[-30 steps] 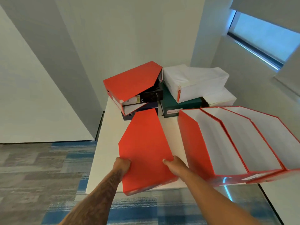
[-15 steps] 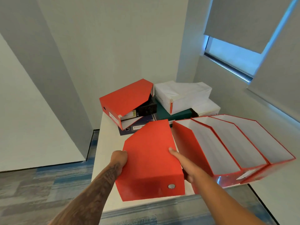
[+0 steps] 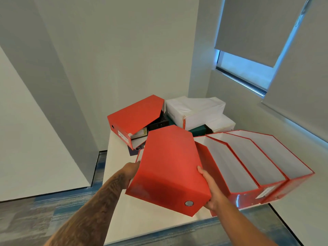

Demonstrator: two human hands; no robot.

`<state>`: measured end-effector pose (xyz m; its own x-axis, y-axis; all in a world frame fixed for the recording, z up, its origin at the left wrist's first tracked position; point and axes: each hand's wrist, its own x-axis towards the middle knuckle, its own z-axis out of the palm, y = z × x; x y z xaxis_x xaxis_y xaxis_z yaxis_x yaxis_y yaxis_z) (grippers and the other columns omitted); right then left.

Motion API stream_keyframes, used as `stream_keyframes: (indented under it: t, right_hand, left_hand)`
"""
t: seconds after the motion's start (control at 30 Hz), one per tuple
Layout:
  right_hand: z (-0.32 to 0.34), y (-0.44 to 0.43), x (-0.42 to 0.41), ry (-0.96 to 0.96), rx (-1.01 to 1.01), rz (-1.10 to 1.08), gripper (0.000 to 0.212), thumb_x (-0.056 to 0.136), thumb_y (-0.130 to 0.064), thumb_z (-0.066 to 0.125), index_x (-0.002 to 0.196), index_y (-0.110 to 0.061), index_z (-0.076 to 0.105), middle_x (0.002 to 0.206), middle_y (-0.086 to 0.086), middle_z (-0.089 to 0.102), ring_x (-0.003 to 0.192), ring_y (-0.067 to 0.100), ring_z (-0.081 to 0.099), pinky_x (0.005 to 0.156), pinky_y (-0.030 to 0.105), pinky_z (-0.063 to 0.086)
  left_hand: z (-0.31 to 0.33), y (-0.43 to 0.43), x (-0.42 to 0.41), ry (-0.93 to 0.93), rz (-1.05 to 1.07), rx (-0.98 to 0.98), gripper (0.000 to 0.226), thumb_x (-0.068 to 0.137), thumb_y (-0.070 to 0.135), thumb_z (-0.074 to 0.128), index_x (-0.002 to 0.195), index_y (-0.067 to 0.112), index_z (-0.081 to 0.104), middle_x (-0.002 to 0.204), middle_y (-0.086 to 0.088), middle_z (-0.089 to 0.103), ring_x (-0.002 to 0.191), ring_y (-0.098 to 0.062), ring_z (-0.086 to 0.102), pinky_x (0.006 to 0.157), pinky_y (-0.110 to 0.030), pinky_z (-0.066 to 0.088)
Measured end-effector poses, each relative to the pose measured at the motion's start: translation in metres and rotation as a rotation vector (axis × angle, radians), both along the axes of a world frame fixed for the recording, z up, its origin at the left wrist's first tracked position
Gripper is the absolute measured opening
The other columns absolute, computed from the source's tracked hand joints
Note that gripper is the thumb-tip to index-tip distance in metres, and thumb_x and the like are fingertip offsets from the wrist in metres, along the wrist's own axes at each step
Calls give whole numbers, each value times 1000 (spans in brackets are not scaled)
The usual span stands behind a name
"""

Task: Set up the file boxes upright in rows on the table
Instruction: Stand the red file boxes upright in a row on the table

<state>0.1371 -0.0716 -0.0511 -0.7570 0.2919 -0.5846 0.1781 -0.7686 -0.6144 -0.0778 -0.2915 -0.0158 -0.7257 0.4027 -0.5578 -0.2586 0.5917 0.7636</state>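
— Holding anything, those hands?

— Yes, both grip one red file box (image 3: 170,167). The left hand (image 3: 130,172) clasps its left side and the right hand (image 3: 212,190) clasps its right side, near the end with the round metal stud (image 3: 189,203).

— Where is that box?

— Raised above the near edge of the white desk (image 3: 124,210), tilted, with its broad red face up and the stud end toward the person. It sits just left of the row.

— What row?

— Three red file boxes (image 3: 257,166) stand side by side along the desk's right edge, their white insides showing. Whether the held box touches the nearest one, I cannot tell.

— And at the far edge?

— A pile. Another red box (image 3: 134,118) lies on its side at the far left corner, with a black item (image 3: 158,122) and papers poking out of it. Beside it, white boxes (image 3: 195,110) rest on a dark green box (image 3: 197,131).

— Anything past the desk?

— A window with a roller blind (image 3: 255,29) on the right, and blue-grey carpet (image 3: 26,219) below
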Motion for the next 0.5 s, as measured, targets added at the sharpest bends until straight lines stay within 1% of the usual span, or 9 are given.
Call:
stream_keyframes:
  t: [0.03,0.1,0.17,0.2,0.23,0.27,0.33,0.4,0.5]
  right_hand:
    - [0,2,-1,14,1,14,52,94,-47,64,135,-18,55,129,22,67,122,43,62,104,58,48]
    - [3,5,-4,-17,81,70,46,97,-46,61,134,-17,57,126,21,70,119,41,65,102,55,51]
    - [6,7,-10,-125,248,153,41,101,-39,57,131,-11,61,114,18,75,109,37,70,95,50,55]
    - [7,8,-15,-183,338,188,40,102,-35,56,131,-8,61,108,17,77,105,35,72,95,49,56]
    - [7,7,-20,-233,433,219,40,103,-34,56,132,-7,61,106,15,78,102,34,73,96,49,56]
    - [7,5,-26,-275,532,245,41,103,-36,55,134,-9,59,106,13,77,99,31,74,96,49,56]
    - [12,-1,-33,-317,709,281,44,104,-43,50,140,-19,55,111,3,74,95,23,74,96,45,56]
    - [23,-10,-38,-319,854,322,48,104,-52,43,143,-25,53,118,-4,69,100,18,71,101,42,53]
    - [42,-23,-51,-273,1003,355,65,100,-64,36,152,-25,44,146,-2,55,128,21,57,112,43,41]
  left_hand:
    - [1,2,-1,-8,32,27,34,101,25,55,109,-6,66,88,-12,67,73,-23,64,59,-26,57]
    - [11,6,-2,15,108,8,46,104,39,49,113,-4,63,88,-11,67,72,-23,63,58,-27,52]
    - [16,12,-3,92,130,-32,53,105,46,40,120,0,61,104,-12,64,80,-22,58,74,-29,46]
    - [13,14,-4,131,117,-54,53,106,45,37,120,0,61,109,-14,60,79,-20,54,80,-30,42]
    - [16,15,-1,165,114,-71,49,107,43,35,111,2,62,105,-12,58,74,-17,51,79,-29,39]
    - [16,17,0,175,131,-74,45,107,42,34,102,5,60,95,-8,57,69,-13,47,73,-27,39]
    - [14,21,4,169,171,-59,39,108,40,33,99,6,52,78,-2,52,66,-12,46,58,-25,36]
    - [17,25,11,155,199,-34,39,108,39,34,97,6,51,76,-2,51,65,-14,49,54,-24,35]
    - [22,34,17,162,203,23,42,107,40,34,91,9,57,81,-6,61,70,-19,59,60,-27,46]
